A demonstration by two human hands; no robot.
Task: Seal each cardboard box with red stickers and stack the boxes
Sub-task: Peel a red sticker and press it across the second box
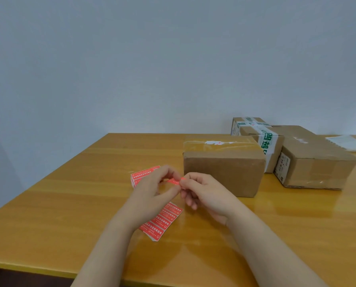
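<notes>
While the left hand [152,187] pinches the red sticker strip [162,220], the right hand [202,191] pinches one sticker [174,181]; the nearest cardboard box [222,164] sits just beyond.

Left of the sticker strip [162,220] the counter [59,204] is open wood out to its left and near edges, so a hand could pass freely there. Right of centre, three cardboard boxes block the way: the nearest box [222,175], the tape-wrapped box [260,139] behind its right corner, and the labelled box [317,164] further right. Between the nearest and labelled boxes runs a narrow lane, closed at the back by the tape-wrapped box; whether these boxes touch is hard to tell. The left hand [152,187] and right hand [206,193], pinching a red sticker [174,181], fill the space just before the nearest box. In front of the labelled box lies open wood.
</notes>
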